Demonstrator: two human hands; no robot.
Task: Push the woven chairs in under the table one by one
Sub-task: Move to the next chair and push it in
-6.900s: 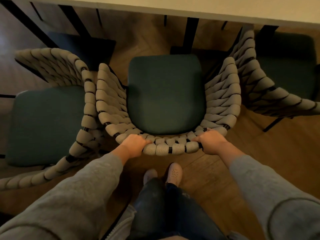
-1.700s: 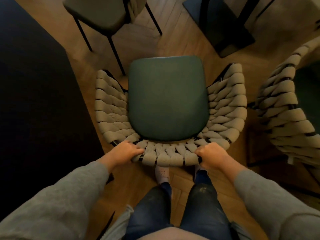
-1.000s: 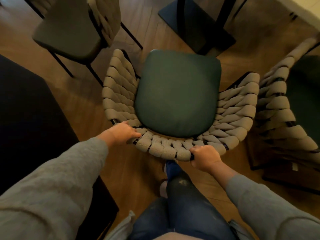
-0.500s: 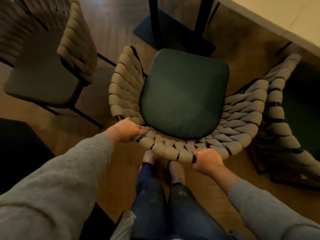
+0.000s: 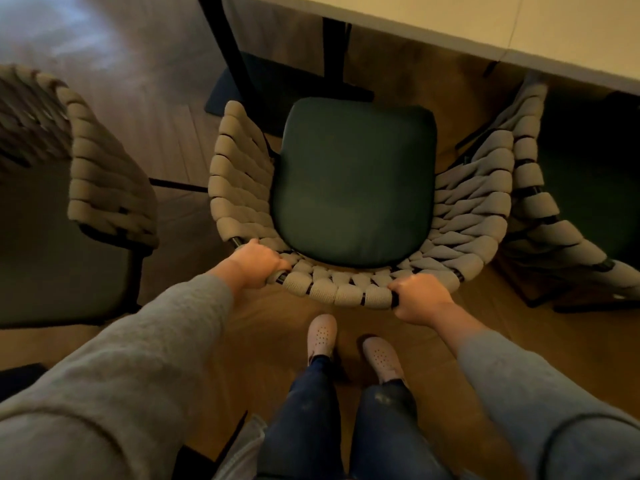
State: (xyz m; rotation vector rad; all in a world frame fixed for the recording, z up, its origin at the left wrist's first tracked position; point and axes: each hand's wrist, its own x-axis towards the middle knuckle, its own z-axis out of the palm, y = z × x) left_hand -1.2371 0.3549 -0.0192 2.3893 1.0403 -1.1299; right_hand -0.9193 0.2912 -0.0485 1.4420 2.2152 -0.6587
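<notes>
A woven chair point(image 5: 239, 188) with a dark green seat cushion point(image 5: 353, 181) stands right in front of me, its front pointing at the pale table point(image 5: 450, 19) at the top right. My left hand point(image 5: 256, 261) grips the left end of the curved woven backrest. My right hand point(image 5: 419, 299) grips the right end of the same backrest. The seat's front edge lies just short of the table's edge, near the black table leg and base point(image 5: 242, 84).
A second woven chair point(image 5: 540, 209) sits close on the right, partly under the table. A third woven chair point(image 5: 104, 174) stands on the left, apart from the table. My two feet point(image 5: 322, 334) stand on the wooden floor behind the held chair.
The held chair has turned and moved toward the table, whose edge now fills the top right. Both hands keep their grip on the backrest. The left chair has slid further left in view.
</notes>
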